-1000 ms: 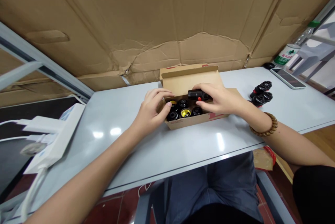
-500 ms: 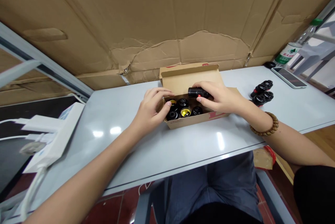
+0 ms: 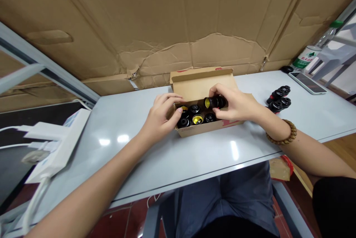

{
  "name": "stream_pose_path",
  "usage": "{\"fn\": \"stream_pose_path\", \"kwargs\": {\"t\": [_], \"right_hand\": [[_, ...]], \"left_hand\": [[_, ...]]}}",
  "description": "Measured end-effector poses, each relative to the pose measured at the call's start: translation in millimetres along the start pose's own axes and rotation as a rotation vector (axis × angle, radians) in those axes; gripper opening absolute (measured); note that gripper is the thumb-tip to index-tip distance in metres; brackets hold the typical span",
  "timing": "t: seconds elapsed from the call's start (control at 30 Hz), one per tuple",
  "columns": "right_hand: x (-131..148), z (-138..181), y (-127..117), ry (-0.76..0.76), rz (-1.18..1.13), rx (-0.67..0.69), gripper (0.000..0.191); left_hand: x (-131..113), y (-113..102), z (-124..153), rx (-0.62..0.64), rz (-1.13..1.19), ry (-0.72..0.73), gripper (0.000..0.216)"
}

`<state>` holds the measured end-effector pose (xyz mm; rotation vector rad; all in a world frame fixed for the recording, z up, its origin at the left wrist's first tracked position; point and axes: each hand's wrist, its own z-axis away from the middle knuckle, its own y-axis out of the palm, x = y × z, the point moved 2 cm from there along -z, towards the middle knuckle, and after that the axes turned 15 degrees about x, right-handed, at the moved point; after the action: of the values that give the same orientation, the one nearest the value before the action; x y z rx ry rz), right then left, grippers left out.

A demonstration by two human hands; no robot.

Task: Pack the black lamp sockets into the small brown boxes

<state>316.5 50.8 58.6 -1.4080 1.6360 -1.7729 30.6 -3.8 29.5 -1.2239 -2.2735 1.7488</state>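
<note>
A small open cardboard box (image 3: 191, 131) holds several black lamp sockets, two of them showing brass-coloured insides, such as the lamp socket (image 3: 197, 119) near the front. At the box's left end, my left hand (image 3: 164, 113) grips the side, thumb at the rim and fingers towards the back. My right hand (image 3: 233, 102) pinches another black lamp socket (image 3: 213, 102) just over the right part of the box. This one is tilted on its side, its brass-coloured threaded mouth facing left. My palm hides part of the box's right end.
Several black lamp sockets with red parts (image 3: 278, 99) stand on the table (image 3: 139, 171) to the right. Beyond them are a phone (image 3: 307, 83) and a water bottle (image 3: 307, 56). A power strip (image 3: 63, 149) lies at the left; a cardboard wall (image 3: 167, 15) rises behind.
The lamp socket in my right hand has turned, so its threaded mouth now shows, and it has shifted slightly right and down. My left hand stays on the box.
</note>
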Motion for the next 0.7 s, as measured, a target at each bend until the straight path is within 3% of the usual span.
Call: {"fn": "stream_pose_path", "kwargs": {"t": [0.17, 0.5, 0.7], "right_hand": [[1, 1, 1, -0.15, 0.015, -0.018, 0.05], [-12, -5, 8, -0.225, 0.09, 0.011, 0.025], [-13, -3, 11, -0.175, 0.126, 0.043, 0.026]], "left_hand": [[2, 1, 0, -0.001, -0.014, 0.006, 0.024], [3, 3, 1, -0.013, -0.028, 0.018, 0.024], [3, 2, 1, -0.002, -0.03, 0.023, 0.024]]}}
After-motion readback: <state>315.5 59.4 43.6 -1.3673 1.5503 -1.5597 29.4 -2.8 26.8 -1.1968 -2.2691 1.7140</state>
